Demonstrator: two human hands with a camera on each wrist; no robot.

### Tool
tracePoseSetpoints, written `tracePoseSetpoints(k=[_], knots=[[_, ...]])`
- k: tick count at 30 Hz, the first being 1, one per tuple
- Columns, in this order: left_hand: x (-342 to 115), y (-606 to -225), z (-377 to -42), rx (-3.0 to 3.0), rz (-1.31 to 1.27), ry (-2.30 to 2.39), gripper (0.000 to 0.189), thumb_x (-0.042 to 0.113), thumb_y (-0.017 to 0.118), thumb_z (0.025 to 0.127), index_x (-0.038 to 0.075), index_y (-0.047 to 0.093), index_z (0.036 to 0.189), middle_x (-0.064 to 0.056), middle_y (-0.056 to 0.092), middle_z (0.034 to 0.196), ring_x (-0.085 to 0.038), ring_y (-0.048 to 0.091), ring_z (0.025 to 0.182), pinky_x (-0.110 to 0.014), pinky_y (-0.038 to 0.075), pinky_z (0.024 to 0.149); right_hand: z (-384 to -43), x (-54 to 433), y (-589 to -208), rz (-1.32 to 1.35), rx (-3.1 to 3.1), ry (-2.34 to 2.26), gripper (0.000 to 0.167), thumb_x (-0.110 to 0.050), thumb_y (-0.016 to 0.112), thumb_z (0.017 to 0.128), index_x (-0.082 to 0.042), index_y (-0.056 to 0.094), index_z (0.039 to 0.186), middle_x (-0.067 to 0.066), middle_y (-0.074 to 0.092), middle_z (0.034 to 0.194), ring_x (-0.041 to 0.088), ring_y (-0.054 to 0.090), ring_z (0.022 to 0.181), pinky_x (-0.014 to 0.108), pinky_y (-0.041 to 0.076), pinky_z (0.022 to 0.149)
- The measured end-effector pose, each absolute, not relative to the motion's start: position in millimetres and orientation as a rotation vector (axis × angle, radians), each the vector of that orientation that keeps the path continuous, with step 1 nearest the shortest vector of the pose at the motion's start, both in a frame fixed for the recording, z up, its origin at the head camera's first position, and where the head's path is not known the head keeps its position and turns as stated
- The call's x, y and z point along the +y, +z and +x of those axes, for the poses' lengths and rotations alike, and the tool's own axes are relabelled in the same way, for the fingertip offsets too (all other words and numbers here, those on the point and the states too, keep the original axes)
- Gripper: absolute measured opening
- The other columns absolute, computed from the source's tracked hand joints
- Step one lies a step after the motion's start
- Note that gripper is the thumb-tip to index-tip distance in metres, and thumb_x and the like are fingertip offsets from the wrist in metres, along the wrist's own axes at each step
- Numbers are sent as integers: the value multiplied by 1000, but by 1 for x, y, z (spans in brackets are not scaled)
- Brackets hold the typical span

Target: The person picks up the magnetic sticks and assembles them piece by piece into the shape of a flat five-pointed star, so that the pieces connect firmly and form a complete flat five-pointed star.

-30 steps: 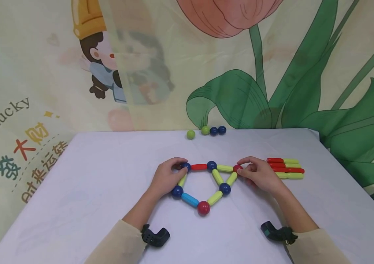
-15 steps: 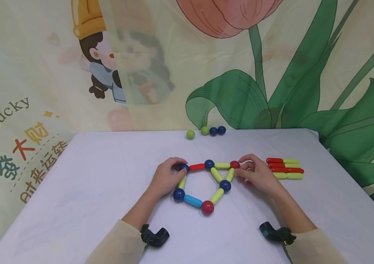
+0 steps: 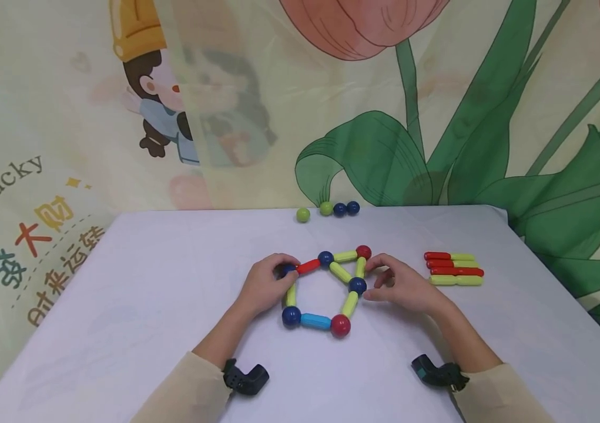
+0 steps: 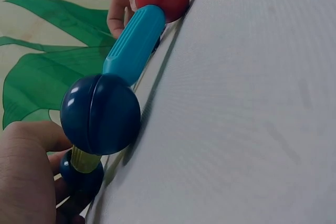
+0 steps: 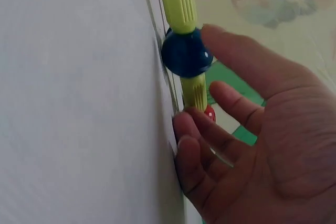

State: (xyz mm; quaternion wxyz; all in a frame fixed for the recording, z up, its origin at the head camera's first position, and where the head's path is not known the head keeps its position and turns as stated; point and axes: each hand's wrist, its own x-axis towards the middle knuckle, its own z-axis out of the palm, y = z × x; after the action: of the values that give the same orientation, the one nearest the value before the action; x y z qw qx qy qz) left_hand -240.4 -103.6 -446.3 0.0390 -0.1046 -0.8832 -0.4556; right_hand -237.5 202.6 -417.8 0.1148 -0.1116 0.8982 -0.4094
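A ring of joined rods and balls, part of a stick-and-ball building set, lies on the white tablecloth. My left hand [image 3: 267, 283] pinches its upper-left blue ball [image 4: 84, 179] between thumb and fingers. From there a red rod [image 3: 308, 266] runs to another blue ball [image 3: 325, 259], and a blue rod [image 3: 315, 321] joins the two lower balls. Yellow-green rods form a small triangle at the right, topped by a red ball [image 3: 364, 252]. My right hand [image 3: 402, 285] is beside the triangle, fingers loosely bent, its thumb tip right at the right-hand blue ball [image 5: 187, 53].
Several rods [image 3: 454, 269], red and yellow-green, lie in a stack right of my right hand. Along the table's far edge sit two green balls [image 3: 303, 215] and two blue balls [image 3: 352, 207]. A printed cloth [image 3: 247, 106] hangs behind the table.
The ring has turned anticlockwise about the ball in my left hand, its right side swinging away from me. My right hand has let go of the red ball and moved left toward the blue one.
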Motion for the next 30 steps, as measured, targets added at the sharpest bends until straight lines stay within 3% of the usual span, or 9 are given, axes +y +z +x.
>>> tracePoseSetpoints(k=[4,10,18,26,30], knots=[[-104,-446,-240,-2693,-338,-1422,23,21,66,96,18,74,117,-3,72,121,-24,63,119,-48,50,108,-238,199,-420,-363,2668,-1165,52,-22,85,85,-10,57,128,11,61,123,23,57,98,30,54,78],[-104,-449,-241,-2645,-406,-1465,18,15,64,96,17,77,109,1,74,106,-18,63,99,-41,54,95,-238,196,-421,-291,2754,-1147,40,-17,78,92,-12,62,128,10,66,123,25,60,103,30,55,83],[-106,-449,-240,-2633,-477,-1488,19,10,63,95,17,78,104,3,74,97,-15,61,88,-34,52,85,-238,195,-423,-209,2767,-1172,38,-15,73,95,-12,63,132,10,70,107,22,61,89,29,55,72],[-106,-447,-238,-2655,-515,-1531,20,9,62,93,15,79,102,4,72,78,-14,60,75,-26,49,70,-238,195,-423,-213,2711,-1232,42,-20,71,97,-14,60,137,13,69,119,22,64,93,30,56,75],[-105,-446,-238,-2633,-513,-1492,20,9,63,94,13,77,108,2,72,85,-15,62,80,-29,52,75,-238,194,-422,-243,2662,-1257,45,-22,71,97,-15,59,140,14,69,126,24,64,100,30,55,77]])
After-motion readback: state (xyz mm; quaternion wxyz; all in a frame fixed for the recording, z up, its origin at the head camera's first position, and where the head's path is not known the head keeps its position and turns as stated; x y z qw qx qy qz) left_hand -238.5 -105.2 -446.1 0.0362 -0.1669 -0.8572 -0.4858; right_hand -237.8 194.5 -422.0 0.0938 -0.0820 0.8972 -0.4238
